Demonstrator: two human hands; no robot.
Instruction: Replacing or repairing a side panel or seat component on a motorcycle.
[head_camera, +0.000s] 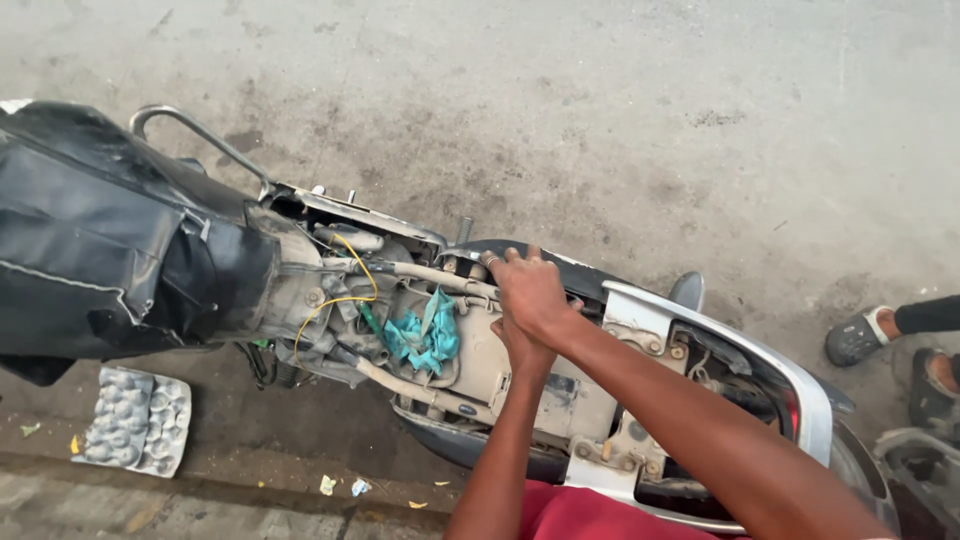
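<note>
A motorcycle stands with its black seat (100, 240) tipped up at the left, baring the dusty frame (500, 380) beneath. My right hand (530, 290) reaches in from the lower right, its fingers curled over the upper frame tube (430, 273). Directly under it, my left hand (515, 348) is mostly hidden and touches the grey body panel by the frame; its fingers are out of sight. Just left of both hands, a crumpled teal rag (425, 335) lies in the frame cavity beside a looping yellow wire (350, 290).
A chrome grab rail (200, 135) curves behind the seat. The silver tail section (790, 375) is at the right. A grey moulded tray (135, 420) lies on the concrete at lower left. Another person's sandalled foot (858, 337) stands at the right edge.
</note>
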